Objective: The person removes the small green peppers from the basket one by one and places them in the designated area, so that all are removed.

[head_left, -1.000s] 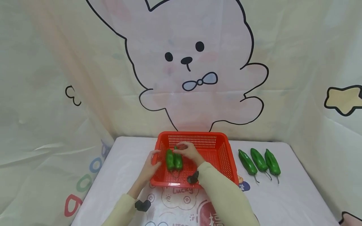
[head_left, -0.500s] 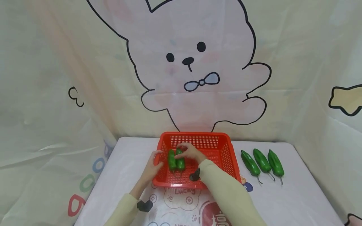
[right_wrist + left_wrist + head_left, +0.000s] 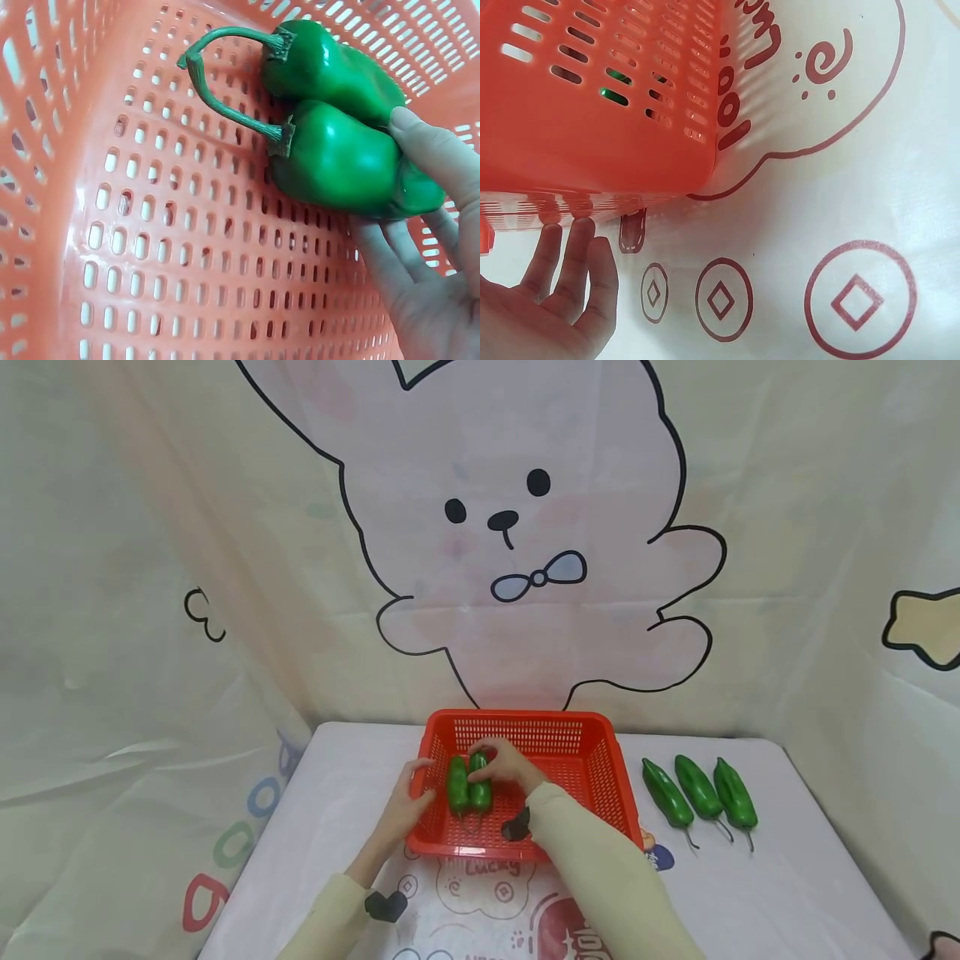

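Observation:
Two glossy green peppers lie side by side in the left part of a red plastic basket (image 3: 622, 793). My right hand (image 3: 513, 767) reaches in and holds the right-hand pepper (image 3: 337, 161), thumb on top and fingers beneath. The left-hand pepper (image 3: 307, 67) lies against it, and their stems cross in the right wrist view. At the basket's left side, my left hand (image 3: 402, 803) holds the rim, its thumb and a finger over the edge. Its lower fingers (image 3: 577, 262) touch the outer wall in the left wrist view; the thumb is hidden there.
Several more things stand around: three green peppers (image 3: 699, 787) lie in a row on the table to the right of the basket. A printed white cloth (image 3: 360, 760) covers the table. A cartoon backdrop (image 3: 502, 627) hangs close behind the basket.
The whole head view has shifted slightly to the right. My right hand's hold on the pepper is slightly adjusted; otherwise hands, basket and peppers stay nearly in place.

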`<state>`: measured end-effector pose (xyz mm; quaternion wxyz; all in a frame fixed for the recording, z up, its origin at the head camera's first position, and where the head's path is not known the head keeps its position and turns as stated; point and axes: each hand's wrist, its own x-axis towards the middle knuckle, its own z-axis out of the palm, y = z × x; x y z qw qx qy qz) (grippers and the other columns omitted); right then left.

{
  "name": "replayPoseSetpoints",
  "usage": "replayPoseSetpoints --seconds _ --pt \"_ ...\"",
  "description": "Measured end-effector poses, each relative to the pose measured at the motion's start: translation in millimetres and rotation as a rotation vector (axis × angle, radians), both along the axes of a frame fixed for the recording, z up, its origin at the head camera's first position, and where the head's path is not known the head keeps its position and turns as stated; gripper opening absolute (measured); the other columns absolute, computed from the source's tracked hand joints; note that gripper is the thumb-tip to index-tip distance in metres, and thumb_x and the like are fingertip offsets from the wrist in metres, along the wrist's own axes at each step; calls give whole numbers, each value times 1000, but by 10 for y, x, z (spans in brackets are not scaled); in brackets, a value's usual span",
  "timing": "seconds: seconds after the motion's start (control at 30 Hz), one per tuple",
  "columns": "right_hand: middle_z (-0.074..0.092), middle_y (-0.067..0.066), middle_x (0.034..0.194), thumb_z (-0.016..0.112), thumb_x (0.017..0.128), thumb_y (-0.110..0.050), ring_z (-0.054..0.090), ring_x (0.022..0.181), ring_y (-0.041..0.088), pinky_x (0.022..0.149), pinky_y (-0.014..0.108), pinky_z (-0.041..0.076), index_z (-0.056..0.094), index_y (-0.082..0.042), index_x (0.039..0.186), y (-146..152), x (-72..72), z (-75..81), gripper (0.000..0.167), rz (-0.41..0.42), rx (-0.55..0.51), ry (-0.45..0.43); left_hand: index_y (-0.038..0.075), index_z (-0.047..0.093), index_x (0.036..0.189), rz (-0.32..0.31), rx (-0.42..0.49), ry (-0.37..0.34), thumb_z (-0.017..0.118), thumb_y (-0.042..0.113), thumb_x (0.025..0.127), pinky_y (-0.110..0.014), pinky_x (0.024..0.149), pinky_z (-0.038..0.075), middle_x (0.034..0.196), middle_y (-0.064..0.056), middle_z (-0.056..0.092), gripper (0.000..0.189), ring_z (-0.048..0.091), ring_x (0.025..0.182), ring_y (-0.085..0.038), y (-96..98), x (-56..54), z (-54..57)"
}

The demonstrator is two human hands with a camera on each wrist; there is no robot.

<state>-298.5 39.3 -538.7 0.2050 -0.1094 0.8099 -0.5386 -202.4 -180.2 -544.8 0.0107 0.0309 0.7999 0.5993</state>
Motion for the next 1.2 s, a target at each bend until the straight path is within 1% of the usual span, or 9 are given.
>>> replayPoseSetpoints --seconds 0.1,0.3,0.43,0.53,0.63,0.73,0.9,1.03,1.2 --pt "55 16 123 83 83 -1 60 106 31 84 41 59 67 -1 124 19 13 28 44 -31 -52 -11 17 42 144 -6 12 -5 61 1 97 -51 90 55 153 -14 40 53 49 129 -41 -16 -9 -30" --pt "54 17 130 81 86 -4 59 111 33 84 41 59 64 -1 129 44 -8 73 47 -79 -164 -38 19 44 142 -8 1 -3 61 2 97 -51 92 54 153 -12 41 51 47 132 -40 -24 -7 -7" --pt "51 17 135 81 87 -7 59 112 33 86 42 58 62 -4 133 45 -35 149 50 -87 -230 -41 20 44 142 -5 -1 -9 62 2 96 -50 91 55 153 -12 41 52 49 130 -39 -27 -5 -15" --pt "49 19 139 80 88 -5 60 112 33 88 45 58 59 -3 137 43 -58 225 54 -94 -317 -54 17 43 144 -4 8 -8 61 2 96 -50 89 56 153 -13 41 53 51 128 -40 -26 -6 -22" --pt "46 19 142 79 88 -3 62 111 34 89 47 57 55 -3 140 41 -72 320 57 -104 -399 -72 15 41 145 -4 26 2 61 1 96 -53 88 56 153 -15 41 55 51 127 -42 -18 -2 -20" --pt "43 18 145 77 88 0 62 112 34 89 46 57 53 -6 143 33 -75 437 60 -105 -460 -87 14 41 145 -6 34 7 61 1 96 -54 88 56 152 -16 41 55 52 127 -43 -10 7 -16" --pt "35 17 152 75 89 3 63 114 36 88 43 58 47 -11 148 18 -28 671 66 -64 -518 -85 16 42 144 -8 23 -2 60 1 97 -51 87 57 152 -17 41 52 53 125 -42 -3 38 -15" --pt "30 17 155 74 90 3 63 114 36 88 42 57 41 -14 152 17 19 828 72 -48 -560 -90 16 43 144 -10 19 -2 58 1 97 -52 89 56 152 -17 40 51 51 127 -42 1 60 -14" --pt "31 18 154 71 90 6 57 122 39 93 44 55 36 -17 154 22 75 984 76 -52 -684 -129 17 43 143 -1 17 7 60 2 97 -52 92 54 153 -15 40 51 49 130 -40 12 101 -23"
